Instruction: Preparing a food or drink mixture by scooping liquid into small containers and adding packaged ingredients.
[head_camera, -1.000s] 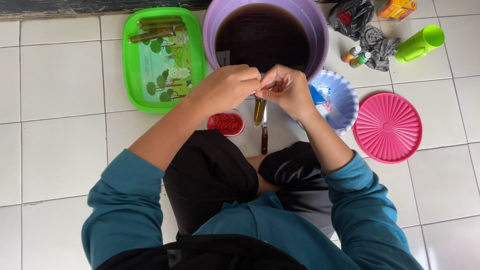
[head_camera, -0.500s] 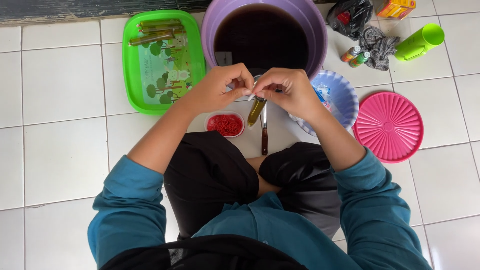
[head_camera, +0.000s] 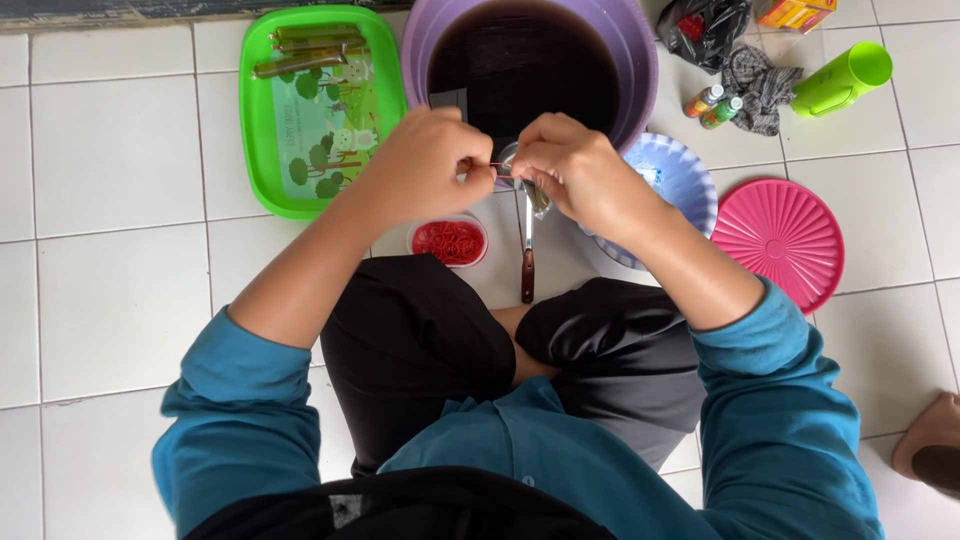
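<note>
White floor tiles (head_camera: 110, 300) lie bare on the person's left side, so there is lots of room there. Ahead it is crowded: a green tray (head_camera: 262, 120), a purple tub (head_camera: 640, 70) of dark liquid, a blue bowl (head_camera: 690, 180) and a pink lid (head_camera: 780, 235) sit close together. The left hand (head_camera: 425, 165) and right hand (head_camera: 570, 170) pinch a red rubber band (head_camera: 497, 171) stretched between them, lying left to right. Half a second ago a thin filled bag (head_camera: 540, 197) hung straight down; now it is tucked under the right hand, its direction hard to tell. A knife (head_camera: 526, 245) points away from the person, beside a small dish of red bands (head_camera: 450, 241).
</note>
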